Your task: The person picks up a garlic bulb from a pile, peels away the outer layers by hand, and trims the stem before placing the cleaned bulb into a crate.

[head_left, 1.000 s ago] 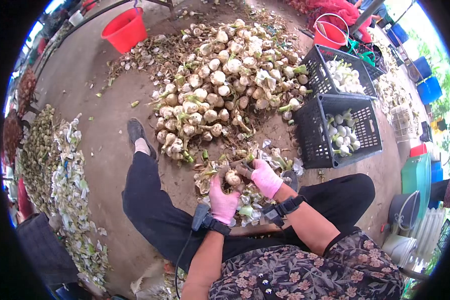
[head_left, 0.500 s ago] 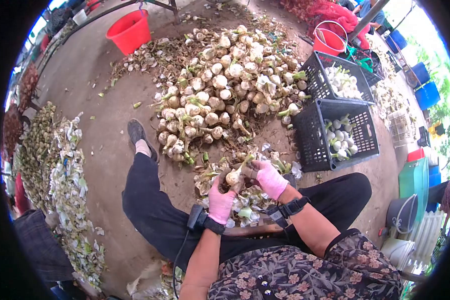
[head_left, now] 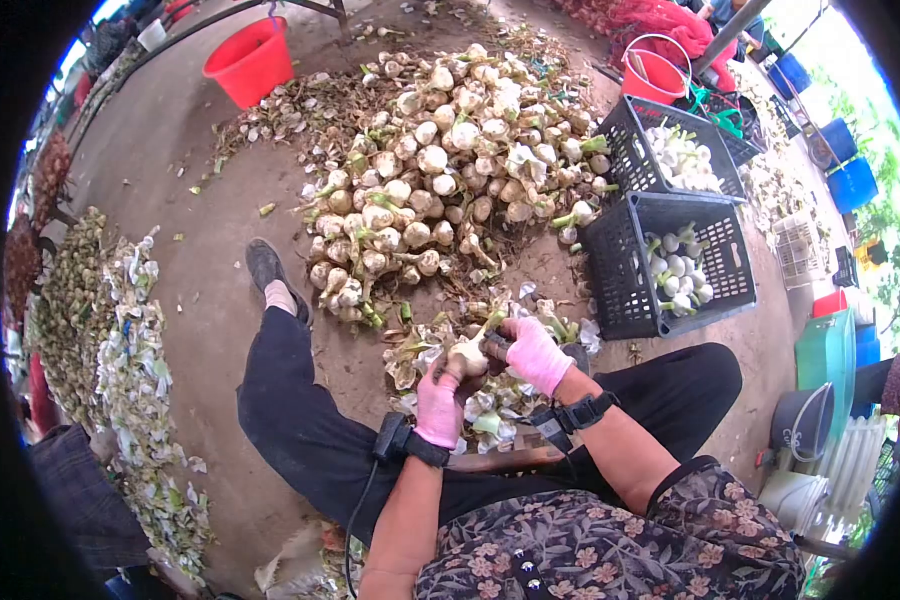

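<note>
A garlic bulb (head_left: 466, 357) with a short green stem is between my hands, above the ground in front of my lap. My left hand (head_left: 440, 402), in a pink glove with dirty fingertips, is closed around the bulb's lower left side. From the right, my right hand (head_left: 536, 356), gloved the same way, has its fingers closed on the bulb beside the stem; the fingertips are partly hidden. Loose garlic skins (head_left: 485, 425) lie under my hands. Beyond them rises a large heap of untrimmed garlic bulbs (head_left: 445, 180).
A black crate (head_left: 625, 295) with cleaned bulbs stands right of the heap, and another crate (head_left: 620, 150) of white bulbs sits behind it. Red buckets (head_left: 250, 65) are at the back. Skins and bulbs (head_left: 135, 340) form a strip at left. Buckets (head_left: 802, 420) stand at far right.
The bulb has turned slightly in my hands, and its stem still points up and right. My right hand has shifted slightly left. The view has tilted a little.
</note>
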A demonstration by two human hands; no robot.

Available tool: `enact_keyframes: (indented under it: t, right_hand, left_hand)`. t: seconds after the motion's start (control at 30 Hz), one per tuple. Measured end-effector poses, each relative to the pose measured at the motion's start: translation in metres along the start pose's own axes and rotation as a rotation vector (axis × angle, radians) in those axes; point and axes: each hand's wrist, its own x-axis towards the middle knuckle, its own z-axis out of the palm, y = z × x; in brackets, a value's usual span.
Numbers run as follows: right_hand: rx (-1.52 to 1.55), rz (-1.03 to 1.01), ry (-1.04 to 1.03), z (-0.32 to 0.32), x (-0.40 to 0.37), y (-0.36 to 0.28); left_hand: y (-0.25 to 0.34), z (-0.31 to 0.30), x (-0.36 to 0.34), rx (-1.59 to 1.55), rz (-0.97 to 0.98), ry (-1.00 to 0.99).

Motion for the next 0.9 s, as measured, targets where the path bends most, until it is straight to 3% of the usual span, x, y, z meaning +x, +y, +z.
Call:
enact_keyframes:
  t: [0.07, 0.13, 0.2, 0.27, 0.3, 0.43, 0.47, 0.5, 0.57, 0.67, 0.77, 0.8, 0.9]
  right_hand:
    - [-0.067, 0.006, 0.004, 0.001, -0.004, -0.004]
    - [-0.268, -0.117, 0.110, 0.005, -0.008, -0.004]
    - [-0.221, -0.106, 0.145, 0.007, -0.009, 0.002]
    - [0.212, 0.135, 0.103, 0.006, -0.013, 0.006]
    - [0.082, 0.042, 0.142, 0.009, -0.008, 0.013]
    - [-0.113, -0.009, 0.149, 0.009, -0.005, 0.026]
    - [-0.263, -0.136, 0.225, 0.009, -0.004, 0.026]
    - [-0.412, -0.262, 0.303, 0.009, -0.004, 0.026]
    - [-0.421, -0.298, 0.329, 0.005, 0.002, 0.024]
    - [-0.520, -0.338, 0.352, -0.001, 0.011, 0.024]
    - [-0.700, -0.087, 0.350, -0.007, 0.023, 0.033]
    - [-0.604, -0.204, 0.378, -0.012, 0.026, 0.050]
    - [-0.691, -0.258, 0.336, -0.018, 0.015, 0.048]
  left_hand:
    - [0.000, -0.007, 0.003, -0.107, -0.086, -0.029]
    - [0.000, -0.016, 0.008, -0.243, -0.306, -0.069]
    - [-0.001, -0.013, 0.009, -0.241, -0.338, -0.158]
    - [0.000, 0.012, 0.001, -0.036, -0.033, -0.043]
    - [-0.002, 0.014, 0.004, 0.234, 0.150, -0.017]
    - [0.001, 0.010, 0.006, 0.396, 0.339, 0.059]
    - [-0.001, 0.005, 0.007, 0.396, 0.341, 0.062]
    - [0.001, 0.002, 0.006, 0.233, 0.201, 0.041]
    - [0.002, -0.001, 0.000, 0.036, -0.043, -0.025]
    - [-0.001, 0.001, -0.007, -0.160, -0.150, -0.122]
    - [0.002, 0.008, -0.012, -0.205, -0.244, -0.153]
    - [0.004, 0.009, -0.013, -0.240, -0.285, -0.152]
    - [0.001, 0.006, -0.010, -0.251, -0.227, -0.128]
